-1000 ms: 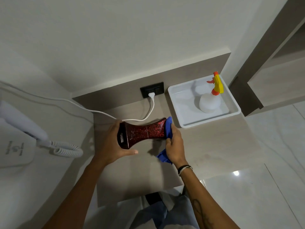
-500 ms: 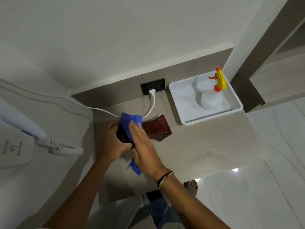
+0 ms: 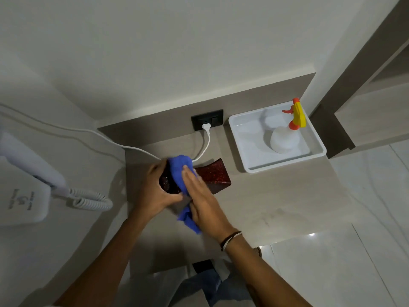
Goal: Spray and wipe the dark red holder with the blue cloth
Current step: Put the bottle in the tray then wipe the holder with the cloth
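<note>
The dark red glittery holder (image 3: pixel 213 177) lies on its side above the countertop, with my left hand (image 3: pixel 155 191) gripping its left end. My right hand (image 3: pixel 200 197) presses the blue cloth (image 3: pixel 179 171) flat over the holder's left half, fingers stretched out on the cloth. A loose tail of the cloth hangs below my right palm. The holder's flared right end sticks out uncovered. The spray bottle (image 3: pixel 285 138), white with a yellow and orange trigger head, stands in the white tray (image 3: pixel 241 156) at the right, away from both hands.
A white cable (image 3: pixel 207 140) runs from the black wall socket (image 3: pixel 207 122) past the holder to the left. A wall-mounted white hair dryer (image 3: pixel 22 191) with a coiled cord hangs at the left. The counter's front edge is just below my wrists.
My right hand has slid the blue cloth from the holder's right end to its left half. The left hand has kept its grip and the holder has tilted slightly.
</note>
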The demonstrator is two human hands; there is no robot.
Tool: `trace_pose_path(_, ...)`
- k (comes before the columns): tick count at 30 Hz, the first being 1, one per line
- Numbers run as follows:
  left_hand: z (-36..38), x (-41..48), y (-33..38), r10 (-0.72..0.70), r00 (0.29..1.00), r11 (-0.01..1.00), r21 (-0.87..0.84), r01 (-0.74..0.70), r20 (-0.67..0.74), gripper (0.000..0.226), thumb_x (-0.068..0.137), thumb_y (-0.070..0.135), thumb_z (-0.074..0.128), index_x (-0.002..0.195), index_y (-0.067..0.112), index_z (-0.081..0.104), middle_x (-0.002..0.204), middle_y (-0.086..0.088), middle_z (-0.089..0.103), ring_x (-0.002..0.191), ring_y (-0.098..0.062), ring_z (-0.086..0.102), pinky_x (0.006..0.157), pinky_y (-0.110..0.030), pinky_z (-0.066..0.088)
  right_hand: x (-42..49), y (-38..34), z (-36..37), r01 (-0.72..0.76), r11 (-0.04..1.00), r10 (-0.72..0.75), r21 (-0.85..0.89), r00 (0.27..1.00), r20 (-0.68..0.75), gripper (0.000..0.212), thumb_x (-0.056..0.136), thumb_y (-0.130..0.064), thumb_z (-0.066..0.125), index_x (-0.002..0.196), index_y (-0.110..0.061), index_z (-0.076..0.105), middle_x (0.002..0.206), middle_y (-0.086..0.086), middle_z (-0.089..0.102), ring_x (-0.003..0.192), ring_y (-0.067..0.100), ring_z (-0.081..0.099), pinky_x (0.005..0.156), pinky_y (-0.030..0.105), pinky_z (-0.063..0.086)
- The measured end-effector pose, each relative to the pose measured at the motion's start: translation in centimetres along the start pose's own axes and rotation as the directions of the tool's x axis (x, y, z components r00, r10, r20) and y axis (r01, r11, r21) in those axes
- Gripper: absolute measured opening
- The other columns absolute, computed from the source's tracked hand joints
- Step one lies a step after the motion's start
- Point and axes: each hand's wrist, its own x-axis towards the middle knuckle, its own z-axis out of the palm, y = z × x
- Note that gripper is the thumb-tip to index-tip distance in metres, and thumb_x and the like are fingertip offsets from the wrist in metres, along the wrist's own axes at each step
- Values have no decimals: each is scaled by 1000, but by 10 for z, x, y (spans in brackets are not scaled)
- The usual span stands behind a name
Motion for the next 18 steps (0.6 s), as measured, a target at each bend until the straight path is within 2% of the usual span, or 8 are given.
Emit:
trace_pose_path(2, 1, -1, -4, -38, 999, 998, 55, 39, -12, 102, 48, 47, 89, 141, 20, 58, 128, 5, 61, 116, -13, 59, 101, -23, 47, -3, 32, -24, -158, 981, 158, -113, 987, -9, 76, 106, 6, 44, 170, -20, 12, 177, -9, -4, 168, 19, 1, 137, 48, 11)
trace_pose_path(4, 4, 0, -5, -62, 998, 997, 57, 61, 18, 107, 51, 38, 96, 147, 16, 54, 134, -4, 57, 119, -13, 55, 98, -3, 36, -6, 50, -39, -273, 940, 255, -206, 961, -111, 82, 97, 17, 49, 168, -8, 16, 175, -1, -1, 167, 28, 5, 134, 50, 20)
trace_pose_path(5, 5, 3, -2, -54, 998, 997, 58, 53, 23, 106, 52, 36, 96, 147, 18, 53, 133, -2, 57, 116, -9, 52, 94, 2, 34, -4, 46, -37, -275, 946, 253, -173, 957, -138, 82, 94, 19, 50, 167, -4, 20, 176, 4, 4, 167, 31, 8, 133, 52, 22)
trace_pose_path(7, 7, 8, 6, -19, 999, 997, 81, 16, 30, 99, 51, 43, 91, 141, 23, 55, 127, 4, 58, 108, -5, 51, 91, -4, 42, 2, 21, -16, -163, 985, 156, -49, 980, -124, 81, 95, 18, 46, 168, -6, 21, 179, 8, 11, 167, 29, 11, 134, 52, 22)
trace_pose_path(10, 6, 11, 12, -31, 998, 997, 78, 26, 55, 89, 51, 50, 86, 133, 28, 60, 124, 5, 63, 110, -11, 60, 94, -29, 52, 3, -5, 14, 8, 993, 5, 116, 993, -116, 85, 96, 14, 42, 170, -17, 14, 179, 4, 14, 165, 29, 22, 133, 49, 26)
trace_pose_path(12, 4, 8, 8, -41, 998, 994, 103, 36, 43, 90, 50, 48, 86, 133, 27, 60, 124, 4, 63, 109, -11, 60, 91, -31, 53, 0, 11, 8, 7, 998, 0, 63, 995, -102, 84, 98, 8, 45, 171, -20, 13, 180, -1, 10, 167, 26, 17, 134, 49, 24)
trace_pose_path(15, 4, 6, 2, -50, 999, 989, 137, 47, 18, 100, 52, 38, 96, 142, 20, 57, 127, -3, 62, 112, -16, 58, 91, -25, 45, -13, 49, -21, -219, 974, 205, -66, 964, -167, 89, 89, 17, 49, 169, -13, 22, 179, 2, 13, 167, 27, 14, 134, 50, 23)
trace_pose_path(18, 3, 6, 3, -97, 995, 992, 80, 96, 11, 92, 53, 45, 93, 137, 27, 59, 122, 0, 63, 111, -17, 62, 90, -26, 50, -22, 70, -42, -354, 931, 364, 88, 885, -290, 79, 91, 24, 45, 164, -4, 32, 174, 12, 30, 161, 29, 31, 134, 44, 26)
